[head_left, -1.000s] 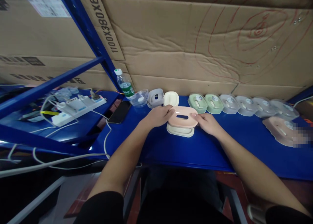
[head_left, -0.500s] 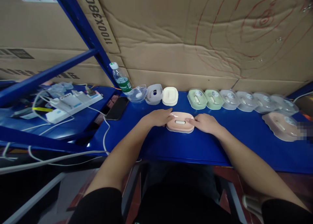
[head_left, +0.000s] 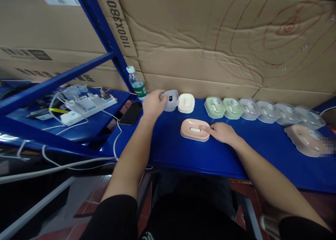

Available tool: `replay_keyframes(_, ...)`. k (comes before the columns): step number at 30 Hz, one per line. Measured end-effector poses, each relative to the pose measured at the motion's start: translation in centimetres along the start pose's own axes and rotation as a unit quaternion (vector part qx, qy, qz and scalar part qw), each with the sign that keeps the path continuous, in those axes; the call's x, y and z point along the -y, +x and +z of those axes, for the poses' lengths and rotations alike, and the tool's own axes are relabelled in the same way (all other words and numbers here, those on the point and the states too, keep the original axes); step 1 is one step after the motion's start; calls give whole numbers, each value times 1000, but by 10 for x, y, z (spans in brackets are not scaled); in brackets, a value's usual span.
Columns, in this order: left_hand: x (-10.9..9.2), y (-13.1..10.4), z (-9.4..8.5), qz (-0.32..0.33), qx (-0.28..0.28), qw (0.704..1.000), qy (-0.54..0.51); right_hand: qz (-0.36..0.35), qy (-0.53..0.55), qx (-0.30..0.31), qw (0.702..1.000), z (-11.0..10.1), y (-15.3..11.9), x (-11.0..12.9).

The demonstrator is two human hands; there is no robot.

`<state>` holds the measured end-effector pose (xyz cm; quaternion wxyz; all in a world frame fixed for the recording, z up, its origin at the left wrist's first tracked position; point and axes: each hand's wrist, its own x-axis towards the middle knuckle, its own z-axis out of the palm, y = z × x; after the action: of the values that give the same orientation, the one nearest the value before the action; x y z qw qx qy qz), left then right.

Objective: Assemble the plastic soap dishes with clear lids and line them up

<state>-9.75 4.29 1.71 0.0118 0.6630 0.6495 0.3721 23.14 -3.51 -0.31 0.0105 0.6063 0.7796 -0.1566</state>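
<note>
A pink oval box [head_left: 195, 129] with a white slot-shaped piece on top rests on the blue table. My right hand [head_left: 223, 132] grips its right end, the thumb on top. My left hand [head_left: 154, 105] reaches to the back of the table beside a grey-lilac box part [head_left: 172, 100] with a dark opening. Its thumb stands apart from the fingers, close to that part's left edge. The hand covers the spot behind it, so any contact there is hidden. To the right of the grey part stands a cream square box [head_left: 186, 103].
Several green and grey boxes under clear covers [head_left: 249, 109] line the back right. A covered pink box [head_left: 304, 140] lies at the far right. On the left are a water bottle [head_left: 138, 86], a phone [head_left: 130, 113], a power strip [head_left: 88, 110] and a blue post [head_left: 105, 30].
My left hand has let go of the pink box and moved up and left, over where the clear lid was visible. My right hand keeps its grip. The view has shifted slightly.
</note>
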Motion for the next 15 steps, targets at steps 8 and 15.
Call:
replay_keyframes(8,51,18,-11,-161,137,972,107,0,-1,-3,1000,1,1,-1)
replay_keyframes(15,56,21,-11,-175,85,981,0,-4,7,-6,1000,1,0,-2)
